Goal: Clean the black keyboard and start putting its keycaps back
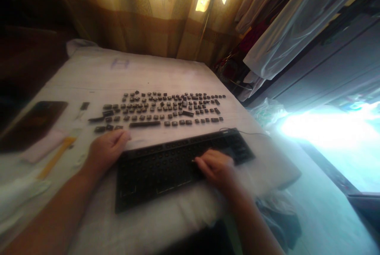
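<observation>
A black keyboard [175,160] lies slanted on the white cloth, its keycaps off over most of its face. My right hand [216,164] is closed above its right half, with a tiny pale tip showing at the pinched fingers; what it belongs to is too small to make out. Beside the keyboard's upper left corner, my left hand [107,146] is closed, and its curled fingers hide anything inside. Loose black keycaps [148,117] are laid in rough rows beyond the keyboard. Among them is the long space bar [145,124], just past my left hand.
To the left lie a dark flat rectangular object [35,120], a pink piece [44,146], a yellow strip [56,158] and a small brush-like item [84,108]. The keyboard's cable [252,132] runs off right. A curtain [166,21] hangs behind the cloth-covered surface [166,73].
</observation>
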`<state>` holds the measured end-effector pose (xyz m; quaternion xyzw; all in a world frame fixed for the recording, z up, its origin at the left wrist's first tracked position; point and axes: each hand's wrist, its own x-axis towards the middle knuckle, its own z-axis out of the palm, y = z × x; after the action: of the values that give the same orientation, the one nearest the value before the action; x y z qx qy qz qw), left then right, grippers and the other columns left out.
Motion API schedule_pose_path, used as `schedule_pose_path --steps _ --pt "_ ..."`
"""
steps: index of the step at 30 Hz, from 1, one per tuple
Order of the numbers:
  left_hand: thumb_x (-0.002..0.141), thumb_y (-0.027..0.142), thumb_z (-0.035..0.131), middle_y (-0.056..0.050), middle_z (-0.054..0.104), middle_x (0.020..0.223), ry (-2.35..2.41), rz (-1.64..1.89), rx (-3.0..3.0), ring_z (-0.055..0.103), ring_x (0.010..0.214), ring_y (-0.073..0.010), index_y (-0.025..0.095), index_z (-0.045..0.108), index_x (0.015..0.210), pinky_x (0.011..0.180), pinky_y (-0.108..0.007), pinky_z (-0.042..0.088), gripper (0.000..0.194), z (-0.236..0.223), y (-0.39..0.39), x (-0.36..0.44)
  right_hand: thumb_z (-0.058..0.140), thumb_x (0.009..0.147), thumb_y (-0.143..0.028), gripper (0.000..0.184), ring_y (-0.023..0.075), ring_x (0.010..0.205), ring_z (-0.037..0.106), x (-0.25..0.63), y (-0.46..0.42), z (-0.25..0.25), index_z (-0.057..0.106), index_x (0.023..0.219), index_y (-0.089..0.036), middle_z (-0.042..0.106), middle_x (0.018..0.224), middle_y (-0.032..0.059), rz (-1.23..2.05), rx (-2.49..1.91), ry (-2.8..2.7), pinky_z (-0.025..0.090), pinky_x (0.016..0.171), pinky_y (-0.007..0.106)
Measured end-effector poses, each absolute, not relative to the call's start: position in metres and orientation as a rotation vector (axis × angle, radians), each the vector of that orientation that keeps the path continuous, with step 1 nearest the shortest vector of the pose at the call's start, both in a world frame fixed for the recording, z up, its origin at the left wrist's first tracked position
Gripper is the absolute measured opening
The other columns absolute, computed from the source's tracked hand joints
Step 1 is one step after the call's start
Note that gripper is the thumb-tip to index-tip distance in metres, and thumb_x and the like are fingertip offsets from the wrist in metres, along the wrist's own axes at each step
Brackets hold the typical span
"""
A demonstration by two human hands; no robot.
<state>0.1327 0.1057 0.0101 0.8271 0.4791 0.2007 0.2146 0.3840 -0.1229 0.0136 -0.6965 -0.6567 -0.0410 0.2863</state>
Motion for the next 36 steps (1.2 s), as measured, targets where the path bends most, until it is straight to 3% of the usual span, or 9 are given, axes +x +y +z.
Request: schedule_pose_path --steps 5,16,28,36 --pt "0.081 0.057 0.033 -0.004 0.072 0.076 1.322 0.551 2.296 0.067 0.074 -0.0225 0.023 0.066 0.075 0.069 -0.03 0.045 0.048 0.0078 0.1067 0.1323 0.049 0.103 -0.03 0.045 0.0117 0.056 0.055 0.3849 -0.1224 0.0139 0.06 0.061 -0.02 0.058 0.06 0.0006 -0.123 -1.866 -1.771 0.039 0.057 0.024" --pt "0.081 0.058 0.033 -0.004 0.073 0.075 1.326 0.562 2.315 0.067 0.073 -0.0225 0.024 0.066 0.074 0.068 -0.031 0.045 0.048 0.005 0.1087 0.1308 0.044 0.103 -0.023 0.029 0.0165 0.071 0.063 0.3857 -0.1243 0.0154 0.065 0.082 -0.02 0.067 0.077 0.0039 -0.085 -1.944 -1.831 0.045 0.067 0.027" --pt "0.083 0.053 0.037 -0.003 0.073 0.076 1.313 0.562 2.325 0.067 0.074 -0.0219 0.024 0.067 0.075 0.068 -0.03 0.045 0.043 0.0081 0.1066 0.131 0.046 0.1 -0.018 0.021 0.0179 0.079 0.066 0.3862 -0.1274 0.0169 0.065 0.092 -0.02 0.07 0.086 0.0051 0.009 -1.952 -1.829 0.051 0.075 0.029" --pt "0.083 0.053 0.037 -0.002 0.072 0.076 1.294 0.564 2.335 0.067 0.074 -0.022 0.024 0.066 0.074 0.067 -0.029 0.045 0.042 0.005 0.1072 0.1301 0.046 0.1 -0.018 0.02 0.0175 0.078 0.066 0.3786 -0.1284 0.0208 0.064 0.092 -0.021 0.068 0.084 0.0045 0.002 -1.842 -1.739 0.05 0.071 0.028"
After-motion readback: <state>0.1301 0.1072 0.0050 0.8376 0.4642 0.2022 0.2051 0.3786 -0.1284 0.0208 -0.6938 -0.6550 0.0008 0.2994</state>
